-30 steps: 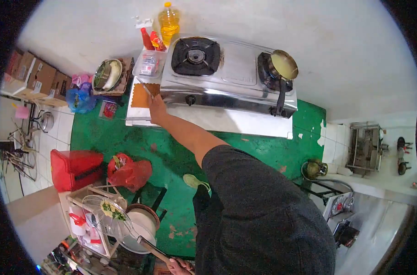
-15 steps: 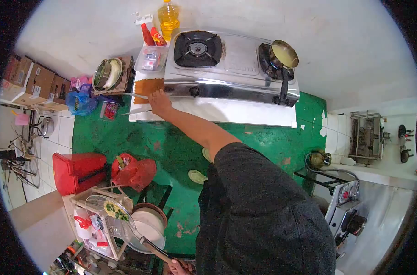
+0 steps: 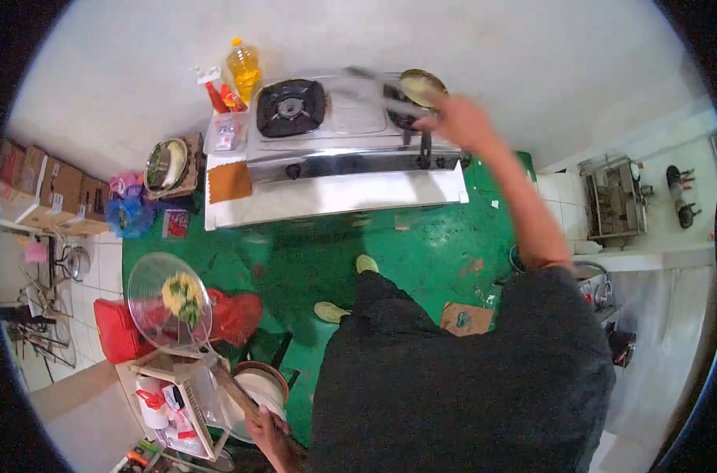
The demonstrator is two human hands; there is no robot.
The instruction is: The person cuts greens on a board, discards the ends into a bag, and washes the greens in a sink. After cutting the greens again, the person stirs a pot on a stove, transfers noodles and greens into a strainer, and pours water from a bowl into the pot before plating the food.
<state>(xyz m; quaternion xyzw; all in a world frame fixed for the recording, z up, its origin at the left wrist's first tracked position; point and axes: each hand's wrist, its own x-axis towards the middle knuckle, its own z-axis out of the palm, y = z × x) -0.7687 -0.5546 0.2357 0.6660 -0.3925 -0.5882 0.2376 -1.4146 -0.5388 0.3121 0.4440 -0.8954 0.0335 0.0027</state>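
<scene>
My left hand (image 3: 272,437) is closed around the brown handle (image 3: 236,392) of a wire strainer (image 3: 147,303), low at the left. Yellow and green food (image 3: 182,298) lies in the strainer. Over the right side of the stove (image 3: 354,118), my right hand (image 3: 461,124) grips a long metal utensil (image 3: 374,98). It is blurred, seems to have two arms like tongs, and points left across the stove top. Just behind that hand, a small pan (image 3: 421,85) with pale yellow contents sits on the right burner, partly covered by the hand and utensil.
An oil bottle (image 3: 244,67), red sauce bottles (image 3: 216,98) and a plastic box (image 3: 227,132) stand left of the stove. Farther left are a bowl (image 3: 167,164) and cardboard boxes (image 3: 59,189). A rack (image 3: 189,414) and a red bag (image 3: 236,315) are at lower left.
My right hand has swung from the stove's left end to the pan at the right, carrying the metal utensil. My left hand has raised the strainer up and leftward. The view has shifted.
</scene>
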